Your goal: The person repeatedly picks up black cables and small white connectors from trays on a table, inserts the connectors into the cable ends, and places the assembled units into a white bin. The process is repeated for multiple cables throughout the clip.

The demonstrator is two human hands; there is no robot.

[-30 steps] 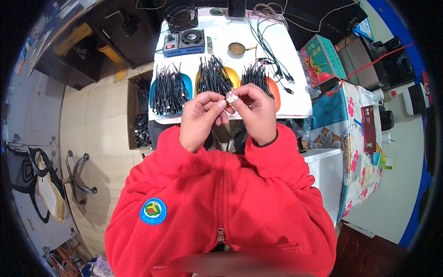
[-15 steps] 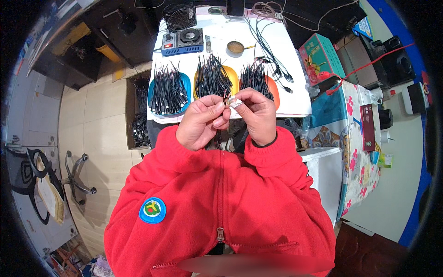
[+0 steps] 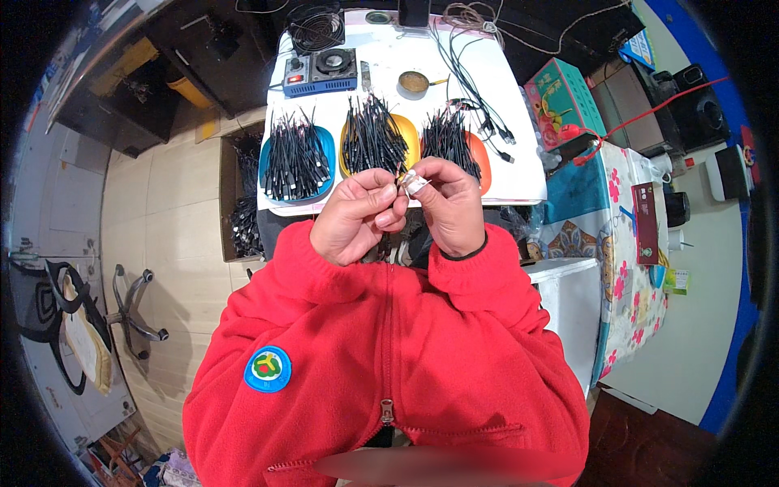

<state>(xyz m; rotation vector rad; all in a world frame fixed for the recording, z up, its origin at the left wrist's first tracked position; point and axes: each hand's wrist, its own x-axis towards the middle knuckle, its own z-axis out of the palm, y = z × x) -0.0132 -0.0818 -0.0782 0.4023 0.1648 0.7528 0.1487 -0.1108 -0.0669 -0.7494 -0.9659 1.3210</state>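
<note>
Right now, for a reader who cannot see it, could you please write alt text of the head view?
A person's left hand and right hand, in red sleeves, are close together, the right pinching a small white piece. Beyond them, left to right, a blue tray, a yellow tray and an orange tray hold black cables on a white table.

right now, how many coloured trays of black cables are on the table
3: a blue rounded plastic tray on the left, a yellow rounded plastic tray in the middle, an orange rounded plastic tray on the right, partly behind the right hand. More could be hidden.
</note>
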